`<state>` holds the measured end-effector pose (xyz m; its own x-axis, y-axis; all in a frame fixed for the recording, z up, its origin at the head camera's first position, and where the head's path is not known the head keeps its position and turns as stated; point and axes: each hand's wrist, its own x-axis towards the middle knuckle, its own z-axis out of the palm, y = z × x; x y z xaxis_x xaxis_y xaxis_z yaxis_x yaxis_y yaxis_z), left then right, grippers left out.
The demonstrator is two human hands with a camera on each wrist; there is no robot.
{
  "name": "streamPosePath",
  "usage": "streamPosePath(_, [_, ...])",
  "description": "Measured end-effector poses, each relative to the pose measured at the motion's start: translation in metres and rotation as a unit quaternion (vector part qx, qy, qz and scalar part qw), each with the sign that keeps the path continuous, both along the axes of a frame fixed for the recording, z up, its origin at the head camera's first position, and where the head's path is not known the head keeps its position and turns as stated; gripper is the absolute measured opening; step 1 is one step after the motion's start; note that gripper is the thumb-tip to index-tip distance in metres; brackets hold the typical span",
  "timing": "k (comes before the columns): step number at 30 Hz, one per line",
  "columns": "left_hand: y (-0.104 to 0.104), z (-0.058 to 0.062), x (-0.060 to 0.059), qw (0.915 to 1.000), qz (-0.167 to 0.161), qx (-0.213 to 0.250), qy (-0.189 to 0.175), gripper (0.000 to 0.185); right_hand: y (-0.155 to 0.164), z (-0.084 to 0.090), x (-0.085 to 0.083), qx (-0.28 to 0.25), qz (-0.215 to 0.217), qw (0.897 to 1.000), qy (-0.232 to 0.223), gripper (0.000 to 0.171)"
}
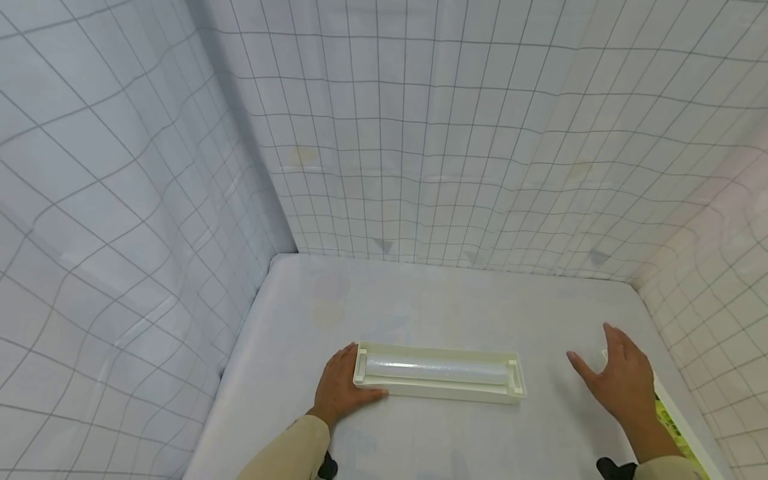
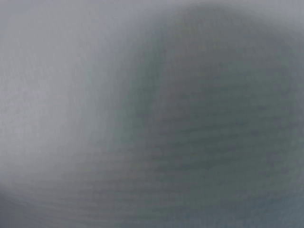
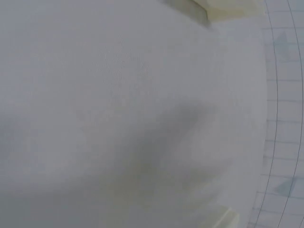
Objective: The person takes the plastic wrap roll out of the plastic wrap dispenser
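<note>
A long cream-coloured plastic wrap dispenser box (image 1: 444,393) lies on the white-covered table, its top side uncovered. Inside it rests a roll of clear film (image 1: 437,368), lengthwise between the end holders. My left hand (image 1: 343,385) grips the box's left end, thumb along the front wall and fingers at the end and back. To the right of the box, my right hand (image 1: 627,383) is held over the table with thumb and fingers spread, holding nothing. Partly hidden beneath this hand and forearm is a long white piece with a yellow-green pattern (image 1: 675,427). The left wrist view is a dark blur.
White cloth with a dark grid hangs as a back wall (image 1: 420,167), a left wall (image 1: 120,233) and a right wall (image 1: 732,280) around the table (image 1: 420,440). A corner of the box also shows at the top of the right wrist view.
</note>
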<state>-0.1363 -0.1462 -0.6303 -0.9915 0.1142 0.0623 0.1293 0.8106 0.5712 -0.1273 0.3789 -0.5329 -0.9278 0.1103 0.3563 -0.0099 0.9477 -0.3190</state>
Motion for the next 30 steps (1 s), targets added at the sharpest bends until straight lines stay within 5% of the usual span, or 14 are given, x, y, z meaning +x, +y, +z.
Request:
streamPosePath(6, [0.000,-0.002,-0.001,0.9999,-0.003,-0.001,0.013,0.110,-0.026,-0.001,-0.006,0.006,0.072,0.994,0.080,0.097])
streamPosePath(12, [-0.001,-0.001,-0.001,0.9998,-0.006,-0.001,0.020,0.108,-0.053,0.009,-0.004,-0.028,0.084,0.996,-0.018,0.095])
streamPosePath(20, [-0.001,0.000,0.000,0.9998,-0.010,0.002,0.019,0.107,-0.078,0.013,-0.005,-0.099,0.128,0.982,-0.095,0.077])
streamPosePath(30, [-0.001,-0.001,0.001,0.9990,-0.009,-0.002,0.043,0.106,-0.102,0.007,-0.007,-0.168,0.174,0.966,-0.092,0.065])
